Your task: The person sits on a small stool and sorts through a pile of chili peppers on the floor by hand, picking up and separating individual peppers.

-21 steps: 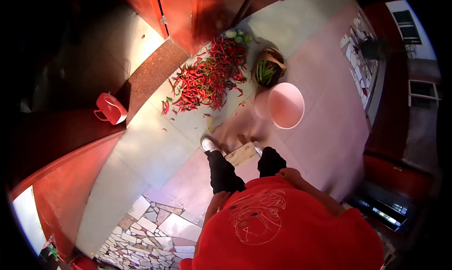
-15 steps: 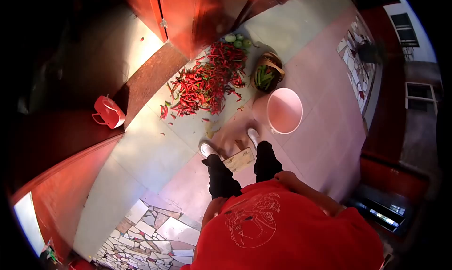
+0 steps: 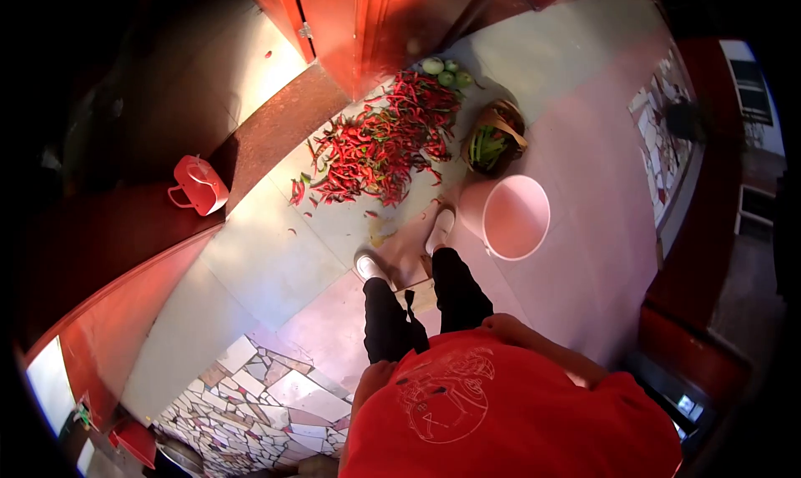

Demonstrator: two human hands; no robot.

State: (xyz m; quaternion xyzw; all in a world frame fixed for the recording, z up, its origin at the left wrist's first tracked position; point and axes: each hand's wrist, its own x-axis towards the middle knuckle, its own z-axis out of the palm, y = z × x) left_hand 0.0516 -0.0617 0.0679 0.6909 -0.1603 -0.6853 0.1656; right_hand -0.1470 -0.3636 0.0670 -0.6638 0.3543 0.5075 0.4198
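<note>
Red All Round, Bright Underfoot

I look down on a floor (image 3: 584,219) of large pale tiles, grey-white at left and tinged pink at right, with thin joints between them. At the far side I make out a glossy red door (image 3: 375,23) with a metal hinge (image 3: 305,30). A reddish-brown threshold (image 3: 288,128) slants from it toward the left; beyond, a bright patch of light (image 3: 271,73) falls beside deep shadow. Near left I see a red panel (image 3: 138,307) and irregular stone paving (image 3: 250,403). More such paving (image 3: 655,148) shows far right, and past it a dark-paned window (image 3: 755,207). The outer corners are too dark for me to read.
</note>
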